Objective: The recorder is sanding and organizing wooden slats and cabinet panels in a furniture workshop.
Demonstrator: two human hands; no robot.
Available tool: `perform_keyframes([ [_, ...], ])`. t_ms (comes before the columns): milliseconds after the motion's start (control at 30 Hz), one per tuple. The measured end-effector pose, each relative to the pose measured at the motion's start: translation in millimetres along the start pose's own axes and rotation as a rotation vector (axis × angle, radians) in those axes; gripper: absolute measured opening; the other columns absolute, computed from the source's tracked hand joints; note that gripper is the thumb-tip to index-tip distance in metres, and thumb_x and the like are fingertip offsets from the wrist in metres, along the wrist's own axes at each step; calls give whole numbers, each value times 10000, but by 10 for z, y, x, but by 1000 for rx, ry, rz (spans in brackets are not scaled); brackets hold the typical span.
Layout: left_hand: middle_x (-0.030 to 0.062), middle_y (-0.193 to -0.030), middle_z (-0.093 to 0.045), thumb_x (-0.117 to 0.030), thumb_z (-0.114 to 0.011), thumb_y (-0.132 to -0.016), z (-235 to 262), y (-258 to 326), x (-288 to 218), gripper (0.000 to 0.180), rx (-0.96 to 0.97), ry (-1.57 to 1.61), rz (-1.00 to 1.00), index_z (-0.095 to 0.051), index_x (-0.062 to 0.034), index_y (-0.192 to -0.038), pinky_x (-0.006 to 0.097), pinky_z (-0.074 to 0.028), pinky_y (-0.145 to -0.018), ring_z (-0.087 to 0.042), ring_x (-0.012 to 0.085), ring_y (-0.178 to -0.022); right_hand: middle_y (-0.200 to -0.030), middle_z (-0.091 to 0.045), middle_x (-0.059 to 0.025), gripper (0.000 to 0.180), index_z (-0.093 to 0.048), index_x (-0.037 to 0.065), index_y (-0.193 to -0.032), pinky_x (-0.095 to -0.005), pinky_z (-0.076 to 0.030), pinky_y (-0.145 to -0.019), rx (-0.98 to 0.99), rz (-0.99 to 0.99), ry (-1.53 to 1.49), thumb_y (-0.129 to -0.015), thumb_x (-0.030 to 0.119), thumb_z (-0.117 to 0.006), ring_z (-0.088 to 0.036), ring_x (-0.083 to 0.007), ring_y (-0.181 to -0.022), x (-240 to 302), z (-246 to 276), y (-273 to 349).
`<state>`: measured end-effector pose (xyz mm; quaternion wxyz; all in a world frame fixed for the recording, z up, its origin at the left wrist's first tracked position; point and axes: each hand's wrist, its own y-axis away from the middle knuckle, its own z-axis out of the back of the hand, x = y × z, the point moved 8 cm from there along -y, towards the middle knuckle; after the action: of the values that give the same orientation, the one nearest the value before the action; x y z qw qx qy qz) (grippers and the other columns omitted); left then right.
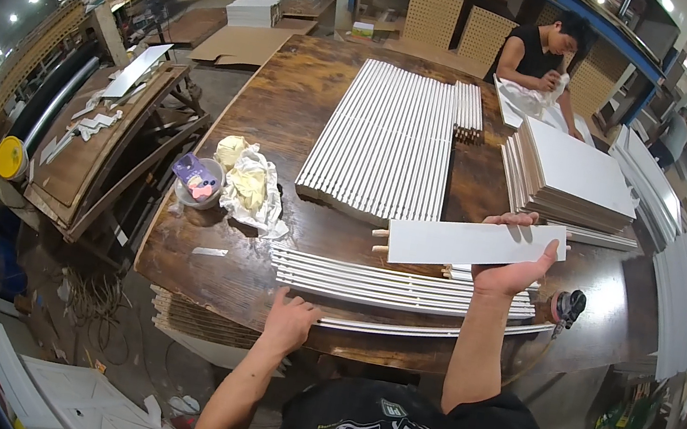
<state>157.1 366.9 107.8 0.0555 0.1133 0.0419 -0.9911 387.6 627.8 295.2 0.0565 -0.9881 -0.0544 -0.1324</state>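
My right hand (514,273) holds a narrow white panel (469,245) above the table, its thumb over the right end and the palm beneath. Wooden dowel pins stick out of the panel's left end. At the table's near edge, my left hand (290,323) is closed over the left end of a long white strip (433,330), which hides that end. Just beyond this strip lies a row of similar white strips (395,287), side by side. A large set of white slats (383,135) lies farther back, partly behind the panel.
A tub (201,192) and crumpled cloths (250,191) sit at left on the brown table (283,88). A dark-topped bottle (567,307) stands at right. White boards (579,175) are stacked at back right, near a person (535,56) holding a white cloth.
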Motion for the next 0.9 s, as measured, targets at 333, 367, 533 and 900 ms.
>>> perform_keyframes([
  [333, 46, -1024, -651, -119, -740, -796, 159, 143, 685, 255, -152, 26, 148, -701, -183, -1040, 481, -408, -988, -610, 273, -1072, -976, -600, -23, 559, -572, 120, -1119, -467, -470, -908, -114, 104, 161, -983, 648, -448, -599, -235, -971, 373, 223, 116],
  [367, 44, -1017, -651, -112, -745, -787, 172, 214, 826, 256, -152, 15, 206, -700, -181, -1029, 477, -406, -988, -610, 275, -1066, -967, -579, -32, 584, -569, 114, -1116, -489, -468, -900, -211, 113, 184, -983, 668, -442, -579, -256, -982, 416, 276, 174],
  [533, 64, -1028, -660, -92, -802, -757, 191, 248, 1267, 320, -107, -21, 276, -677, -150, -1045, 467, -399, -1006, -600, 297, -1095, -972, -576, -52, 658, -575, 96, -1164, -487, -483, -871, -110, 295, 325, -994, 708, -402, -566, -277, -954, 1050, 666, 339],
  [900, 192, -1429, -506, -199, -758, -906, 169, -86, -73, 672, -257, 542, 402, -454, -37, -1482, 507, -386, -1133, -479, 372, -1352, -1151, -599, -99, 674, -455, 82, -1379, -455, -481, -981, -261, 429, 513, -1048, 662, -369, -621, -288, -1056, 1700, 1255, 688],
])
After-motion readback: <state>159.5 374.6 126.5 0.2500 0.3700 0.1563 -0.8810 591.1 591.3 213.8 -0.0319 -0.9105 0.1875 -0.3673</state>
